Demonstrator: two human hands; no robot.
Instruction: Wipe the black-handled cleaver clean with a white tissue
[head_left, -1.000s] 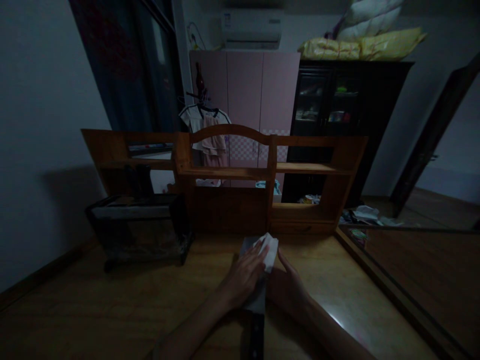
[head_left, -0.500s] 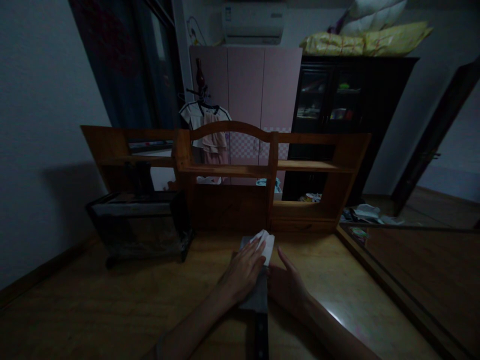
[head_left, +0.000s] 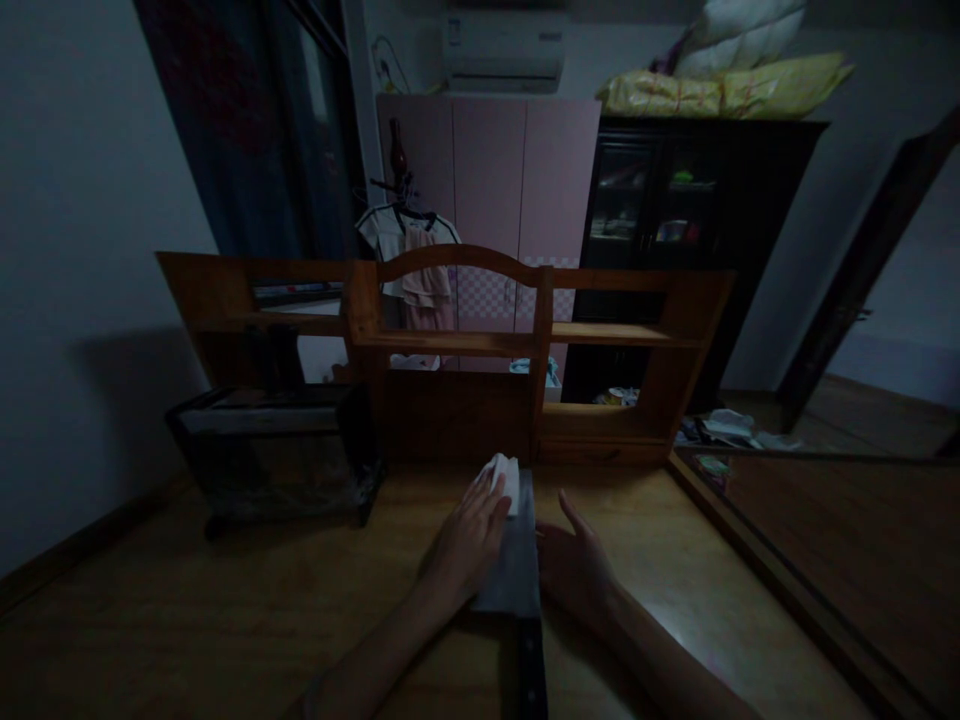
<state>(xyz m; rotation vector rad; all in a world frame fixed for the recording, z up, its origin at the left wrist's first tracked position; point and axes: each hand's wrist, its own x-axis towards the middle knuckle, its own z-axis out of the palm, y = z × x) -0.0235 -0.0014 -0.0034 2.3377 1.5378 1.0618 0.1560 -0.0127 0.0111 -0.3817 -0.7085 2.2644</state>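
Observation:
A cleaver [head_left: 517, 575] with a broad grey blade and a black riveted handle lies in front of me, its handle pointing toward me. My left hand [head_left: 472, 525] presses a folded white tissue or cloth [head_left: 507, 482] against the far left part of the blade, fingers together over it. Along the blade's right edge is my right hand [head_left: 576, 570], thumb raised and apart. Its other fingers bend in at the edge and pass partly out of sight under the blade, seeming to support it. Neither hand touches the handle.
The wooden tabletop [head_left: 300, 620] spreads around the cleaver. A dark glass-sided box [head_left: 270, 460] stands at left. Behind is a low wooden shelf unit [head_left: 457, 345]. A raised wooden edge [head_left: 750, 560] runs along the right.
My left hand and the white tissue have shifted left across the blade, uncovering more of its right side. The cleaver's handle end has swung slightly right. My right hand has barely moved.

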